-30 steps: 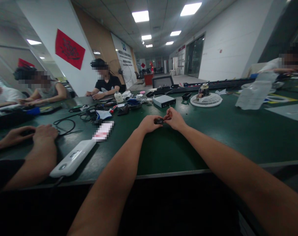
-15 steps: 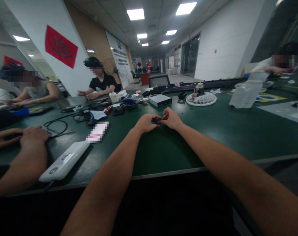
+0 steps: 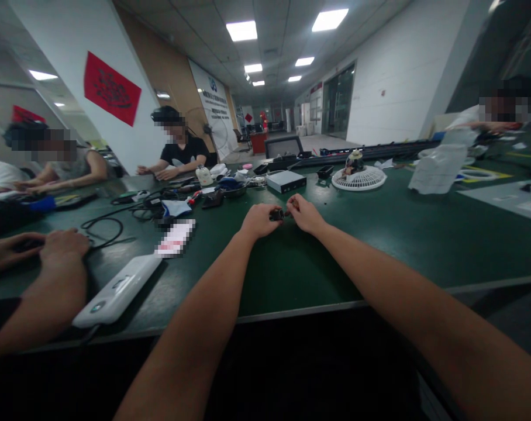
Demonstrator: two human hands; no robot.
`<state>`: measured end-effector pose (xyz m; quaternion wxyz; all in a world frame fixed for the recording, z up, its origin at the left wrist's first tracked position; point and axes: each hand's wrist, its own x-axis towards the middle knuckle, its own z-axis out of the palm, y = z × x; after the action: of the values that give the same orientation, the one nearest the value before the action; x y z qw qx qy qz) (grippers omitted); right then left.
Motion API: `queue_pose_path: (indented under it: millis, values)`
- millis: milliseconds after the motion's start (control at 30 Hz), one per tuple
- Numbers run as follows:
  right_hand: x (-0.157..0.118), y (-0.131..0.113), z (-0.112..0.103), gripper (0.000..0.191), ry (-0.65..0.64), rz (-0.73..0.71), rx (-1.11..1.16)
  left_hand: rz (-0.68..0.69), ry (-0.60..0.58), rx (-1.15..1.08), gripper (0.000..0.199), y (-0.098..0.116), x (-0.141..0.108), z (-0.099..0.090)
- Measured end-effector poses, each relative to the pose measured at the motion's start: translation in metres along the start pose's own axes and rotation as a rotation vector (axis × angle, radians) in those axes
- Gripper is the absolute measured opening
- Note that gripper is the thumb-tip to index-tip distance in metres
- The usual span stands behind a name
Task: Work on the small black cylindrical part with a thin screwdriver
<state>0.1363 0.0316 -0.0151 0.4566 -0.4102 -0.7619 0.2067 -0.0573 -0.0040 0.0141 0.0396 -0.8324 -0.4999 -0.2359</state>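
Note:
Over the green table (image 3: pixel 292 269), my left hand (image 3: pixel 260 221) is closed on a small dark part (image 3: pixel 276 215). My right hand (image 3: pixel 304 213) is just to its right, fingertips pinched together beside that part. Whatever my right fingers hold is too small to make out. A narrow gap shows between the two hands. Beyond them lies a silver and black box (image 3: pixel 286 181).
A white fan grille (image 3: pixel 359 178) lies at the back right, near a small black tray (image 3: pixel 325 172). Cables (image 3: pixel 103 231) and a long white device (image 3: pixel 119 289) are at left, beside another person's hands (image 3: pixel 64 242). More people sit around the table.
My right hand has drawn slightly away from the dark part in my left hand, opening a small gap. The whole view has shifted a little.

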Motion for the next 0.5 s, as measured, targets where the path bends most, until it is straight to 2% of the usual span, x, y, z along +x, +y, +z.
queue_pose_path:
  millis: [133, 233, 333, 500]
  values:
    - [0.001, -0.009, -0.004, 0.032, 0.047, 0.016, 0.247, -0.107, 0.064, 0.069, 0.032, -0.004, -0.001, 0.000]
    - [0.001, -0.016, -0.007, 0.051, 0.121, 0.103, 0.408, -0.198, 0.120, 0.094, 0.028, -0.007, -0.002, 0.001]
    - [0.000, -0.020, -0.006, 0.056, 0.166, 0.177, 0.503, -0.247, 0.152, 0.085, 0.029, -0.008, -0.002, 0.003]
    - [-0.001, -0.019, -0.002, 0.049, 0.131, 0.216, 0.552, -0.195, 0.128, 0.025, 0.027, -0.006, -0.003, 0.005]
